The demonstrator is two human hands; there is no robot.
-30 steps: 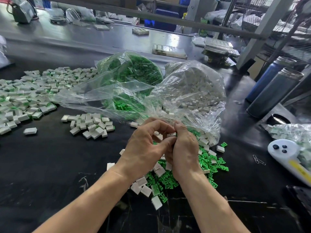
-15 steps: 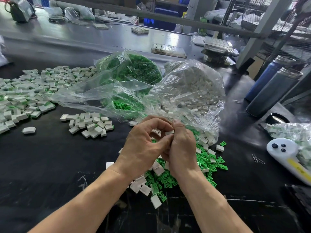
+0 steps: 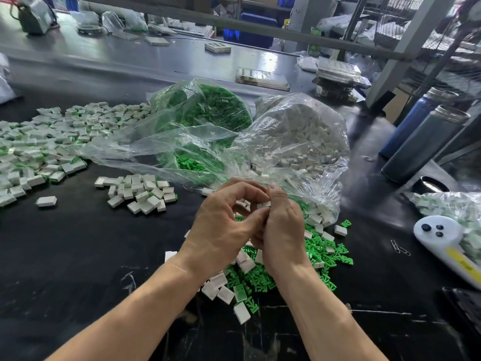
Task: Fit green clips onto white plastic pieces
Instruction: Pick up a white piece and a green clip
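Note:
My left hand and my right hand meet above a loose heap of green clips and white plastic pieces. Between their fingertips they pinch one small white piece; whether a clip is in it is hidden by the fingers. Behind the hands lie two open clear bags: one full of green clips, one full of white pieces.
A small pile of white pieces and a wide spread of pieces with green showing cover the black table at the left. Two dark flasks, a white handheld device, paper clips and another filled bag stand at the right.
Both hands stay together over the heap and have risen slightly. The left fingers have curled a little more over the white piece.

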